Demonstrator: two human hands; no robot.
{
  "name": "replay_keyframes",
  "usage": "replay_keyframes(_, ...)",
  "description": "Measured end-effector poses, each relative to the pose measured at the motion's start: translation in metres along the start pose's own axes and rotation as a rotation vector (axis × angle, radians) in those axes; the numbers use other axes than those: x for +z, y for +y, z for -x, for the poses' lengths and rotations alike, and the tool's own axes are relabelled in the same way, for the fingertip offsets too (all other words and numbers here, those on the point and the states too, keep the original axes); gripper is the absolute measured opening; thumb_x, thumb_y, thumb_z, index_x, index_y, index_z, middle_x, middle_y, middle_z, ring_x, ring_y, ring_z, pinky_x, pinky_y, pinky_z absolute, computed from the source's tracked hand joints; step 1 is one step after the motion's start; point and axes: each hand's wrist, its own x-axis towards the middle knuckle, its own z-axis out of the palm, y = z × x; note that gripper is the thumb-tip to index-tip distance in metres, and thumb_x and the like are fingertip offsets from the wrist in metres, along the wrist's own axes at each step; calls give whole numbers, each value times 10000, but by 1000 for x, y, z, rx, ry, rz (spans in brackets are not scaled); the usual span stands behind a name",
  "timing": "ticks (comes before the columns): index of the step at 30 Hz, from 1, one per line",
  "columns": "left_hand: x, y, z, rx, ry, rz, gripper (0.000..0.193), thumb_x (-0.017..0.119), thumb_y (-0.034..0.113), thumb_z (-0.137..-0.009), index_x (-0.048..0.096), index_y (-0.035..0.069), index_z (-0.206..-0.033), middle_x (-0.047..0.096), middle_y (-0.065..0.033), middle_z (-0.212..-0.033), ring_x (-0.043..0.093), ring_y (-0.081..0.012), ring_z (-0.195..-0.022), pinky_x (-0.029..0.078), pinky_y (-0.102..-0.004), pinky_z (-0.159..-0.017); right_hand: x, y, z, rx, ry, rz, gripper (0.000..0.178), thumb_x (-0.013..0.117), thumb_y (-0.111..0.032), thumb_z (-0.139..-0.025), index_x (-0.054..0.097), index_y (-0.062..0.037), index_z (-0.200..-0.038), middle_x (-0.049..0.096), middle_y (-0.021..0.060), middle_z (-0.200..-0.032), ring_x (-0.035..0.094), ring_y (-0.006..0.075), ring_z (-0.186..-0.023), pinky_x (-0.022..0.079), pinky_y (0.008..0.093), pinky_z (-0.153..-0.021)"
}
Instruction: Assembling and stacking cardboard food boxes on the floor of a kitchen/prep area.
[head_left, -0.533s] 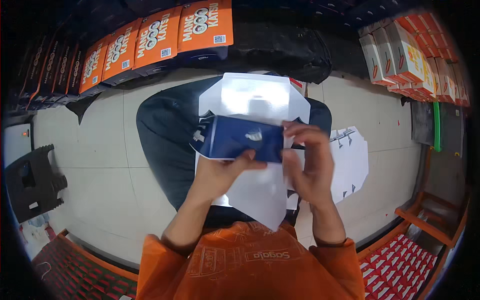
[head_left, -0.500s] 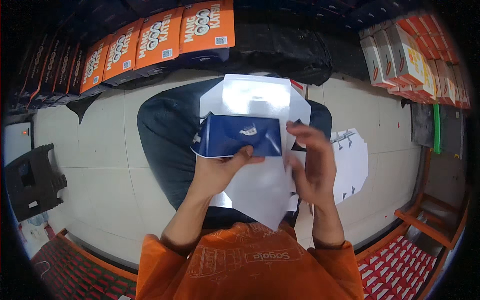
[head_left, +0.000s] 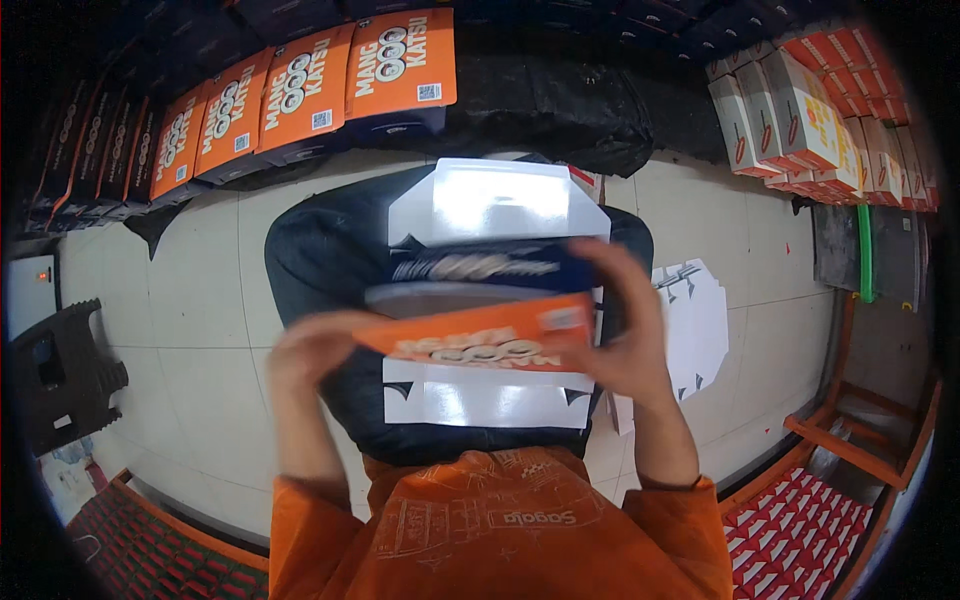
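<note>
Above my lap I hold a small cardboard box (head_left: 480, 335), blurred by motion, with an orange printed panel near me and a dark blue side away from me. A grey inner gap shows between the two. My right hand (head_left: 630, 335) clasps its right end, thumb on the near side and fingers over the far blue side. My left hand (head_left: 325, 350) pinches the left end of the orange panel, its fingers smeared. Beneath lies an unfolded white glossy carton sheet (head_left: 500, 195) across my crossed legs, with slotted corners.
More flat white sheets (head_left: 690, 330) rest on the tiled floor to the right. Orange and blue boxes (head_left: 400, 60) line the far left, and white and orange boxes (head_left: 800, 110) stand far right. A dark plastic stool (head_left: 75, 370) lies at the left.
The blue piece has turned over to show its orange panel. My left hand has moved left to its end, and my right hand now grips the other end.
</note>
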Motion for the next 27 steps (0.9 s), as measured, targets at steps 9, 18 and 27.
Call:
replay_keyframes(9,53,-30,-17,102,524,-18,1039,824,284,-589,277,11,-1431,324,-163,-1440,374,-280,-1311,304,-410,-1091,48,20,17,248,43,-155,381,640,-215,-880,562,21,-1169,561,143,-1139,559,261,-1056,427,388,-924)
replay_keyframes(18,59,-13,-40,128,522,-476,1148,774,302,-535,199,-25,-1474,294,-181,-1457,309,-309,-1357,201,-363,-1116,42,-11,5,-244,244,240,445,487,-506,-911,749,-147,-914,550,107,-1064,503,277,-1004,390,450,-920)
replay_keyframes(27,55,-16,-42,69,545,-538,1066,753,382,-542,313,-8,-1431,301,-203,-1444,269,-339,-1377,200,-392,-1119,50,-2,7,-253,396,208,468,441,-384,-987,715,-18,-889,612,100,-833,583,272,-867,460,448,-884)
